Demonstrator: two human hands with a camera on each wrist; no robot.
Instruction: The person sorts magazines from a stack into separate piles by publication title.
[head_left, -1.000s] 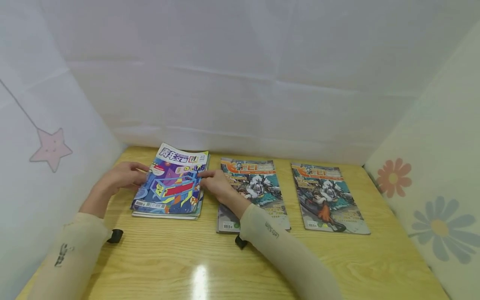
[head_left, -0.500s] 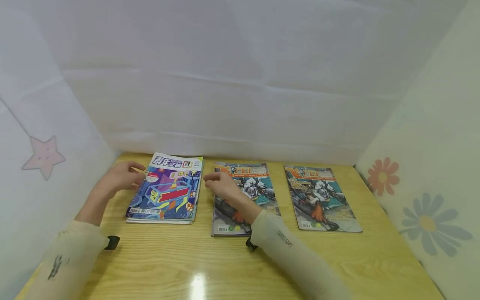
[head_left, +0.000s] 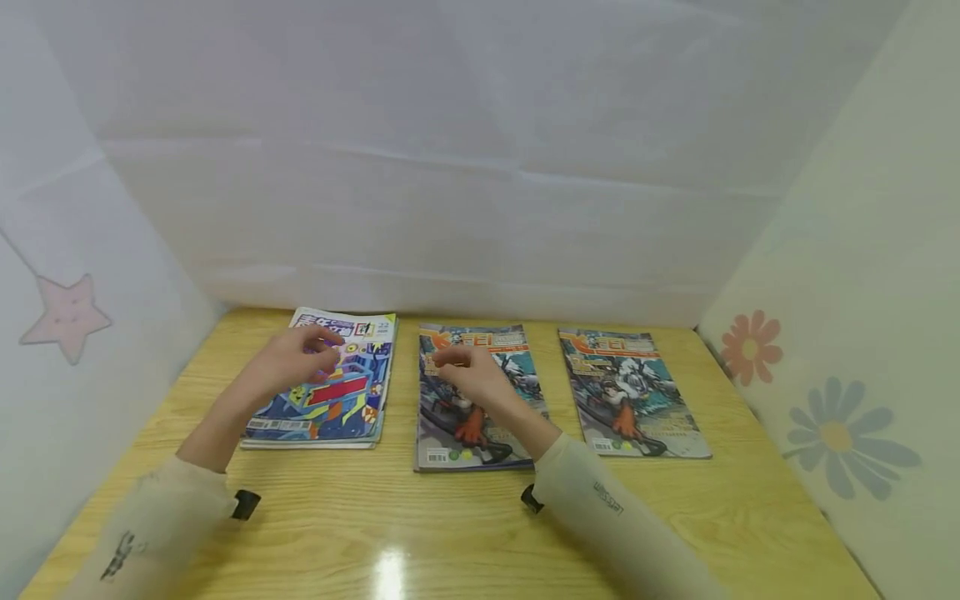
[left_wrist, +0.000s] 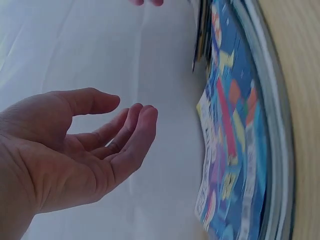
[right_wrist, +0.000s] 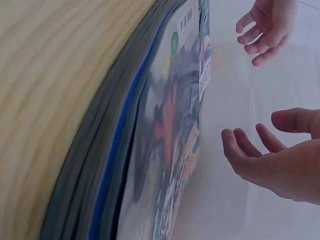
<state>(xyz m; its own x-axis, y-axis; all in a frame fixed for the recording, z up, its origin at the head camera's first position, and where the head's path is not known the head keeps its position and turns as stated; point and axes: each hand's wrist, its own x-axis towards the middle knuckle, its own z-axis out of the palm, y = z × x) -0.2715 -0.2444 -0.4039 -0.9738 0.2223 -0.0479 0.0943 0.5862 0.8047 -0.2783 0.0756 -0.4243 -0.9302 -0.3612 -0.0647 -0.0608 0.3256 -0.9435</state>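
Note:
My left hand point(head_left: 288, 362) hovers over the stack of magazines with the blue and purple cover point(head_left: 330, 408) at the left. In the left wrist view its fingers point(left_wrist: 132, 137) are loosely bent with nothing between them, apart from the cover. My right hand point(head_left: 476, 379) is above the middle stack of magazines point(head_left: 457, 433), which has a dark cover with an orange title. Its fingers are relaxed and hold nothing, and the right wrist view shows them off the magazines. Part of each cover is hidden behind the hands.
A magazine with the same dark cover point(head_left: 637, 400) lies alone at the right. All rest on a wooden table point(head_left: 330, 517). A white sheet point(head_left: 450, 208) rises behind the table, and side panels with a pink star point(head_left: 67, 317) and flowers stand left and right.
Both hands have come away from the left stack's edges. The left hand has lifted and moved right over that stack; the right has moved right over the middle one. The view has shifted slightly.

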